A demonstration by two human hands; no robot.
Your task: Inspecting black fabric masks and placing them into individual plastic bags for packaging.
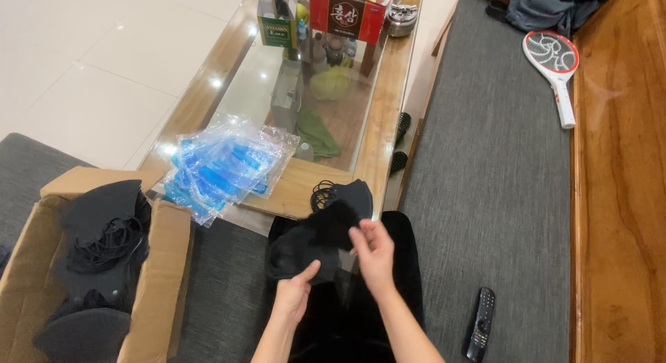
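Black fabric face masks point(326, 228) sit bunched over the person's lap, just below the bench point(388, 92) edge. The left hand point(295, 294) pinches the lower mask, fingers point(311, 269) clamped on it; the right hand point(374, 252) grips the upper part. Clear blue packets point(225, 165) lie on the bench, and a cardboard box point(163, 266) of masks stands to the left.
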